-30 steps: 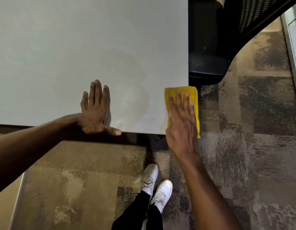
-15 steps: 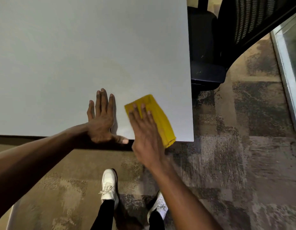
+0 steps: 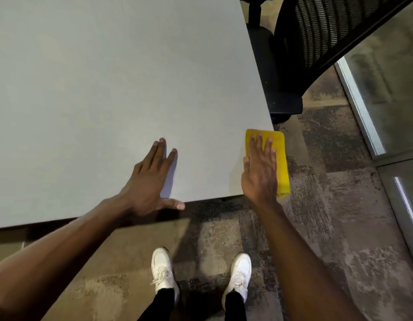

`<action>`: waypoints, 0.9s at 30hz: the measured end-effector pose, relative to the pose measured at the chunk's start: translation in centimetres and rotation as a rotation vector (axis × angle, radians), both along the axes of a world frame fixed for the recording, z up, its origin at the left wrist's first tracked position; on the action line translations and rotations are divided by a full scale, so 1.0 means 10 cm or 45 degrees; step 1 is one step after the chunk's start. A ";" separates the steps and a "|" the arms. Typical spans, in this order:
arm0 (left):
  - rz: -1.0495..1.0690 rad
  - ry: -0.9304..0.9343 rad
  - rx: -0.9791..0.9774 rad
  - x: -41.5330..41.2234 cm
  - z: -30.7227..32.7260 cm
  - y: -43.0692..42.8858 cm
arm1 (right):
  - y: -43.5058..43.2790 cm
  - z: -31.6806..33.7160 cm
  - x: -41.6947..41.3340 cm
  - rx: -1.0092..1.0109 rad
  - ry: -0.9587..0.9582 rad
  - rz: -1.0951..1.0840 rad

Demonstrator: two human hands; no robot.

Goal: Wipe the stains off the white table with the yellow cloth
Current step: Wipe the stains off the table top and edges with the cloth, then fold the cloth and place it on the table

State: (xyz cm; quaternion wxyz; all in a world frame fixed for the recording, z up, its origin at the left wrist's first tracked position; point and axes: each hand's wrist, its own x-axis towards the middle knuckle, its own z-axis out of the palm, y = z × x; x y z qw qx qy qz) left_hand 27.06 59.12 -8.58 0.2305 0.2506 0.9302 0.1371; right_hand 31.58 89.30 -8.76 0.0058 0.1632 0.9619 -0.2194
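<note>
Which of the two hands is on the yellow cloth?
The right hand, flat on the yellow cloth at the table's near right corner. The left hand lies bare on the tabletop, holding nothing.

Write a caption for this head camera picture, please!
Right hand presses yellow cloth on white table corner; left hand rests flat.

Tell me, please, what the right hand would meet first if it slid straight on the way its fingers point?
Probably nothing on the surface: the right hand presses the yellow cloth at the white table corner, so it runs off the side edge toward the black chair; depth is unclear.
</note>
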 end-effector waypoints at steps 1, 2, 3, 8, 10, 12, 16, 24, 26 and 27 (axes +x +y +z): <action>-0.060 -0.005 -0.003 -0.02 0.05 -0.10 | -0.12 -0.02 -0.09 0.004 -0.016 -0.005; -0.105 -0.007 -0.008 -0.02 0.10 -0.19 | -0.26 -0.02 -0.16 0.003 -0.026 0.024; -0.139 -0.007 -0.014 -0.02 0.14 -0.27 | -0.42 -0.03 -0.22 0.000 -0.025 0.083; -0.201 -0.024 -0.079 0.08 0.24 -0.52 | -1.21 -0.06 -0.02 -0.028 -0.010 0.401; -0.212 -0.039 -0.099 0.11 0.28 -0.60 | -1.40 -0.02 0.21 -0.112 0.011 0.459; -0.233 -0.076 -0.111 0.15 0.33 -0.66 | -1.53 0.07 0.45 -0.184 0.035 0.496; -0.239 -0.148 -0.144 0.19 0.42 -0.74 | -1.69 0.26 0.77 -0.252 0.104 0.477; -0.060 -0.197 0.114 0.34 0.90 -0.74 | -1.69 0.78 1.01 -0.726 -0.068 0.321; -0.071 -0.196 0.196 0.36 1.13 -0.71 | -1.70 0.97 1.06 -0.825 -0.006 0.244; -0.095 -0.183 0.209 0.36 1.25 -0.70 | -1.70 1.06 1.07 -0.884 0.031 0.212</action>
